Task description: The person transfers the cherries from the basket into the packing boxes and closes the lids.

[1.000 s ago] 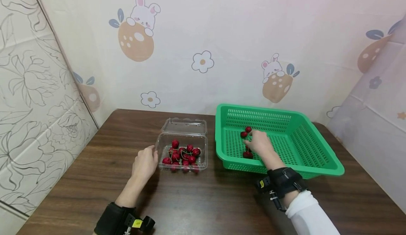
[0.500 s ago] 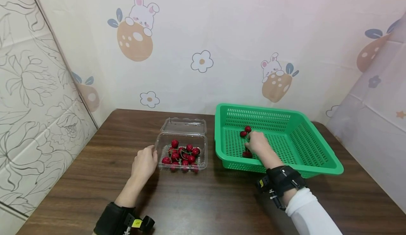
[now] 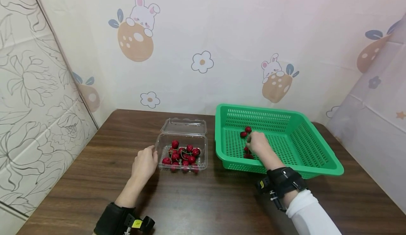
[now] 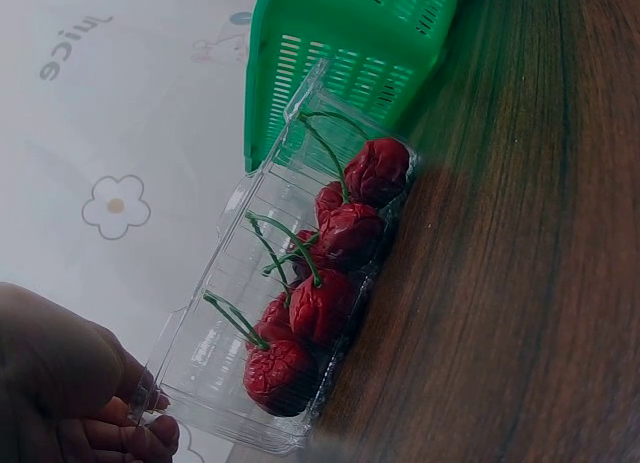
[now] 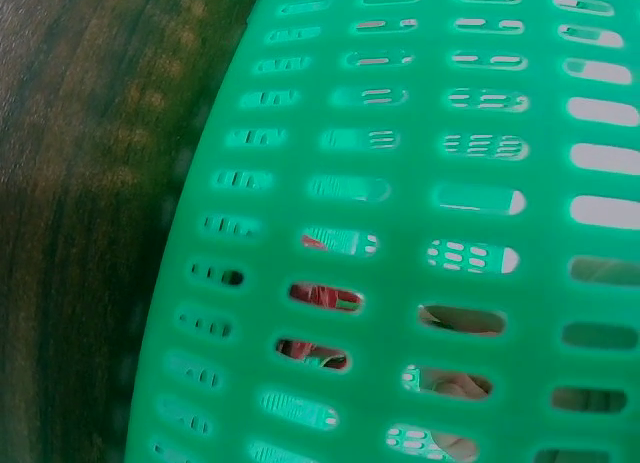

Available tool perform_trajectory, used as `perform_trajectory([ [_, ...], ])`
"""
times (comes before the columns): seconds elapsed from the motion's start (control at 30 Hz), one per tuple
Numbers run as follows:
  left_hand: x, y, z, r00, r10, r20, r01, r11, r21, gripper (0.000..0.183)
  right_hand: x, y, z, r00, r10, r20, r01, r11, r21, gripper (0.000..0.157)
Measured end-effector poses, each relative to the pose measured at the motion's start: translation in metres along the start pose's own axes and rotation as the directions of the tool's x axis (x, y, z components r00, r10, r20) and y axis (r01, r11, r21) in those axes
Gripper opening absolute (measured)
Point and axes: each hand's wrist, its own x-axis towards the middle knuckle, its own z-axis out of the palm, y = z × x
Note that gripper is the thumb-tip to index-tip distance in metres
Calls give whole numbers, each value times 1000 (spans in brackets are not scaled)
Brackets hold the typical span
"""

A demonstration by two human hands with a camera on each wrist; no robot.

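My left hand (image 3: 145,164) pinches the left rim of a clear plastic clamshell box (image 3: 163,146), whose lid (image 3: 186,126) stands open at the back. Red cherries (image 3: 175,156) with green stems fill the bottom of the box. In the left wrist view, the left fingers (image 4: 150,438) lie at the box's corner, beside wrinkled-looking cherries (image 4: 320,308). Inside a green slotted basket (image 3: 317,154), my right hand (image 3: 259,146) pinches at the stem of a cherry pair (image 3: 248,155); the fingertips are partly hidden. Two more cherries (image 3: 244,134) lie just behind that hand.
The box and basket stand side by side on a dark wood table (image 3: 203,203), against a printed wall covering (image 3: 203,23). From the right wrist, the basket wall (image 5: 400,218) fills most of the view, with bits of red and fingers behind its slots.
My right fingers have drawn together over the cherry pair, and that pair has shifted slightly. My left hand and the box stay put.
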Motion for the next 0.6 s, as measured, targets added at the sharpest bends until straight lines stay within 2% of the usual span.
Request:
perform_trajectory([
  [0.17,0,0,0,1000,-5,2,5,1000,-2,31,-1,0,-2,1000,-10,-21,10,1000,26,26],
  [0.37,-1,1,-1,1000,-4,0,4,1000,2,31,-4,1,-3,996,-34,-84,40,997,68,22],
  [0.6,-1,2,-1,1000,-6,1,6,1000,0,31,-8,3,-7,990,-33,-137,54,987,152,21],
])
